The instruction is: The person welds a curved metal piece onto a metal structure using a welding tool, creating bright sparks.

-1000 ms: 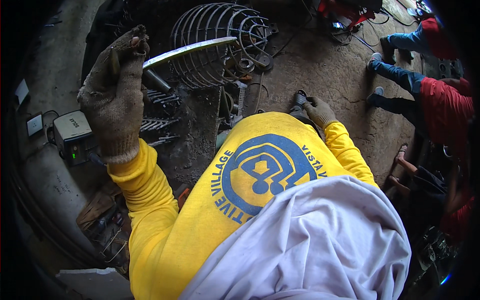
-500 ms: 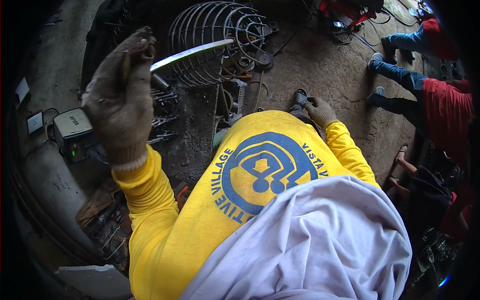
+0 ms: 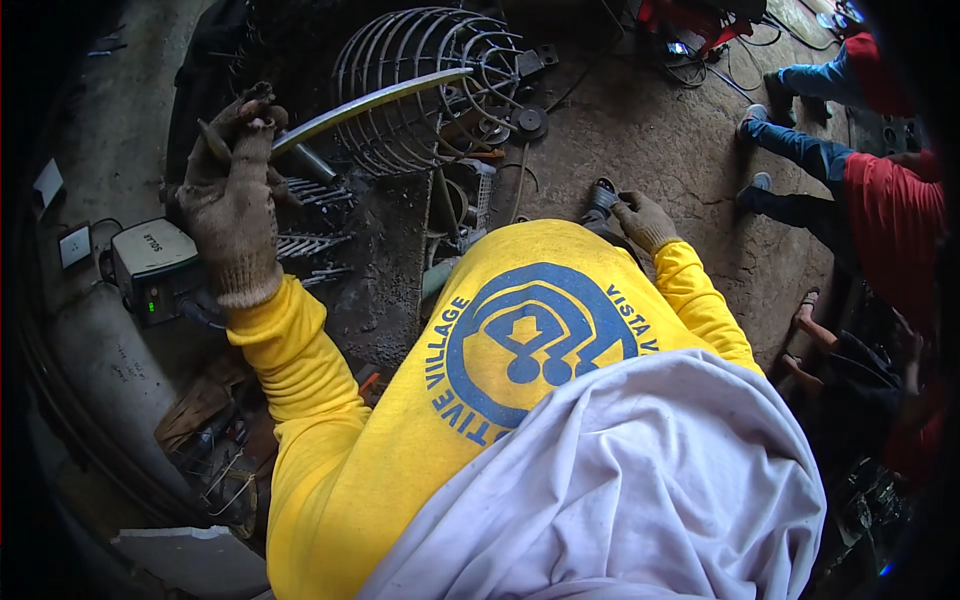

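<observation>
My left hand [image 3: 232, 200], in a dirty knitted work glove, is raised at the left. Its fingers are closed round the near end of a slightly curved flat metal bar [image 3: 375, 98]. The bar slants up to the right, in front of a rounded cage of bent metal rods [image 3: 430, 85], and its far end overlaps the cage; whether they touch I cannot tell. My right hand [image 3: 646, 221], also gloved, is low by my leg with its fingers loosely extended, and I see nothing in it.
A box-shaped device [image 3: 152, 262] with a green light stands left of my left arm. Short metal rods [image 3: 315, 245] lie on the dark workbench [image 3: 375, 290]. A round metal disc [image 3: 530, 122] sits beside the cage. People in red tops [image 3: 885, 225] are at the right. Cables [image 3: 725, 75] cross the floor.
My left hand has moved lower and turned, bringing the bar's near end down and left. The bar now shows a duller face. My right hand has hardly moved.
</observation>
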`<state>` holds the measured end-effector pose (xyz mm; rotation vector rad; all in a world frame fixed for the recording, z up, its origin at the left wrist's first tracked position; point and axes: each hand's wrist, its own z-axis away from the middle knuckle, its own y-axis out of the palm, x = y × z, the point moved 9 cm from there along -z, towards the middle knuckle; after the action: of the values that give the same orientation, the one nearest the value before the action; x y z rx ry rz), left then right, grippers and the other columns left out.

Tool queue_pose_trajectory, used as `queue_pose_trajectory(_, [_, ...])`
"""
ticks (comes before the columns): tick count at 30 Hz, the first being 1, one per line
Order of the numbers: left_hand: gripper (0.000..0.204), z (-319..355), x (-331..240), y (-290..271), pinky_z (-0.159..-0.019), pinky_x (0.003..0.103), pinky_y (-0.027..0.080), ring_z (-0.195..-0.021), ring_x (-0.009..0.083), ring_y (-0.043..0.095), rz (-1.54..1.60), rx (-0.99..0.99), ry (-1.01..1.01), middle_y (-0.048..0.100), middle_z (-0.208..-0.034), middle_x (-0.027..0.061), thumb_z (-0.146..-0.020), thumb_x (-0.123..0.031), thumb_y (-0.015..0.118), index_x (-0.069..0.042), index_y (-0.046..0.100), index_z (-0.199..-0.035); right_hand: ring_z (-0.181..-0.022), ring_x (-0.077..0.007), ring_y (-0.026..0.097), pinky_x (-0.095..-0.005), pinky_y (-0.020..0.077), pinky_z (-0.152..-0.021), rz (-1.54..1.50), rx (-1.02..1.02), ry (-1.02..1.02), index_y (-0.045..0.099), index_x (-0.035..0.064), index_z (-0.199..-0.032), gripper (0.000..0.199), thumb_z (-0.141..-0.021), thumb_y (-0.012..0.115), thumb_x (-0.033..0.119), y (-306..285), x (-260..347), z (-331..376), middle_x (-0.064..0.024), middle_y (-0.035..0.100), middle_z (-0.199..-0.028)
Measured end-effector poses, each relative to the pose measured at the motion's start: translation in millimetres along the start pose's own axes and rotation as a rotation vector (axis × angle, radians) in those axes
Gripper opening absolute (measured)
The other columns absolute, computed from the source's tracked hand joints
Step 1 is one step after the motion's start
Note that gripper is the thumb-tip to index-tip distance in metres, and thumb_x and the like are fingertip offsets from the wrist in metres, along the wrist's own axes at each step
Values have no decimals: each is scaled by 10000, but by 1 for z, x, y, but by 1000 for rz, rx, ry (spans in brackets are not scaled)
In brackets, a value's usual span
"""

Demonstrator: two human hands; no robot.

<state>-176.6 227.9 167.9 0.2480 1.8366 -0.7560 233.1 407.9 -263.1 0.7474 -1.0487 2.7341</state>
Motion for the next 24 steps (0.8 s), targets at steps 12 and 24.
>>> queue_pose_trajectory(12, [243,-5,-42,28,-482,199,492,-561,38,596,-323,29,28,733,-852,24,-959,-219,733,-92,735,-1167,-1069,-283,702,-371,537,-927,-17,25,-9,592,48,-1385,558,-971,605,423,2,-3,-2,-192,703,-1236])
queue_pose_trajectory(24, [305,-12,-55,40,-513,244,532,-580,70,628,-421,90,33,661,-717,13,-961,-333,722,-96,731,-1153,-1102,-307,693,-383,530,-954,23,6,-19,602,48,-1376,566,-963,600,435,6,-11,-6,-203,691,-1263])
